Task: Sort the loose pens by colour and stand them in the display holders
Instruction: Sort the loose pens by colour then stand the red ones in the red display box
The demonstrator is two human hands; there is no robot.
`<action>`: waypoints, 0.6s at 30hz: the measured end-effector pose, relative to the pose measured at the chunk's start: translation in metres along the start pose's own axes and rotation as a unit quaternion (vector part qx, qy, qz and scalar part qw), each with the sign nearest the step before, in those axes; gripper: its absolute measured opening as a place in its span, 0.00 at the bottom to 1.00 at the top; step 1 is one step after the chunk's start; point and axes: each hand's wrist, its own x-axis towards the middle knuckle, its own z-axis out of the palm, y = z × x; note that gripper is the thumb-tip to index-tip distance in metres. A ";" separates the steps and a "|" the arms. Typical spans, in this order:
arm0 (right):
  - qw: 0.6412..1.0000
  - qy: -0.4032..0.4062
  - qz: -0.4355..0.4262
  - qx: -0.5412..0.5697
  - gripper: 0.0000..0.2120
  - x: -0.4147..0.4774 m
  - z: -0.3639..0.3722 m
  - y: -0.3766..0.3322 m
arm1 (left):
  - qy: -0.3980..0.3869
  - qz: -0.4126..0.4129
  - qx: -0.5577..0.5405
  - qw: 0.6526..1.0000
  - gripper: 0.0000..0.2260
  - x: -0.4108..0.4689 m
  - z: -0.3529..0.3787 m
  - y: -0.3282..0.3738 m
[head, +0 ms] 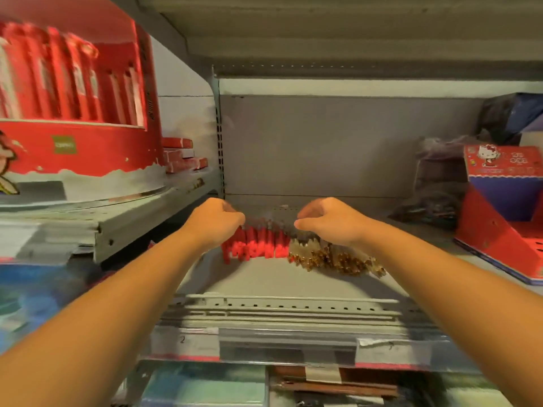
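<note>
A row of red pens point(255, 245) lies on the grey shelf point(264, 280), with a pile of brownish clear pens point(335, 259) right beside it. My left hand point(216, 220) is curled over the left end of the red pens. Over the seam between the two groups my right hand point(326, 220) has its fingers bent down onto the pens. What each hand holds is hidden under its fingers. A red round display holder point(79, 113) stands on the shelf at the left, filled with red-packaged pens.
A red and blue cardboard display box point(505, 207) stands at the right, with dark bags point(440, 183) behind it. Small red boxes point(182, 160) sit behind the round holder. The shelf's front rail point(279, 304) is below my arms.
</note>
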 end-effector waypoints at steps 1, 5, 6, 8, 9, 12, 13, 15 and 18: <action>1.000 0.005 0.004 -0.006 0.17 0.003 0.005 -0.005 | -0.004 -0.003 -0.004 1.000 0.05 0.003 -0.001 -0.002; 0.999 0.022 0.021 -0.033 0.17 0.017 0.021 -0.023 | -0.024 -0.021 -0.005 0.999 0.18 0.016 0.003 -0.005; 0.998 0.020 0.023 -0.047 0.16 0.021 0.025 -0.026 | -0.028 -0.037 -0.005 0.999 0.18 0.019 0.007 -0.005; 0.996 0.010 0.026 -0.079 0.12 0.029 0.031 -0.032 | -0.029 -0.058 0.011 0.998 0.14 0.025 0.011 -0.004; 0.995 0.002 0.026 -0.093 0.11 0.035 0.033 -0.034 | -0.034 -0.063 0.031 0.997 0.10 0.028 0.013 -0.004; 0.989 -0.036 0.037 -0.140 0.11 0.053 0.037 -0.041 | -0.057 -0.104 0.112 0.987 0.29 0.043 0.018 -0.007; 0.985 -0.051 0.045 -0.156 0.11 0.059 0.040 -0.042 | -0.063 -0.116 0.129 0.983 0.30 0.047 0.021 -0.008; 0.978 -0.077 0.055 -0.184 0.11 0.070 0.046 -0.042 | -0.117 -0.139 0.118 0.976 0.24 0.052 0.028 -0.010; 0.970 -0.103 0.061 -0.214 0.07 0.082 0.053 -0.035 | -0.205 -0.175 0.089 0.959 0.30 0.060 0.039 -0.008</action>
